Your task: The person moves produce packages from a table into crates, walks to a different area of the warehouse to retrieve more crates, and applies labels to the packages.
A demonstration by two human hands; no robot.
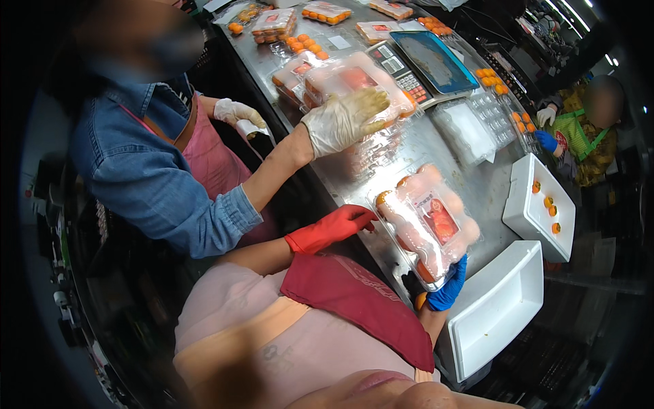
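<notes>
My left hand point(337, 228), in a red glove, is at the near edge of the steel table. Its bent fingers are apart and hold nothing; their tips are beside the left edge of a clear plastic fruit pack point(460, 225), and I cannot tell if they touch it. The pack holds orange fruit under pale padding, with a red picture label point(440, 220) on top. My right hand point(449, 286), in a blue glove, grips the pack's lower right corner. An orange fruit point(420, 300) shows beside that wrist.
A co-worker's gloved hand point(347, 120) lies on stacked packs point(357, 76) at the left. Beyond are a digital scale point(403, 76), clear trays point(490, 112) and a white foam box point(557, 240) with several persimmons. Another foam box point(460, 347) is near my right arm. A second co-worker stands far right.
</notes>
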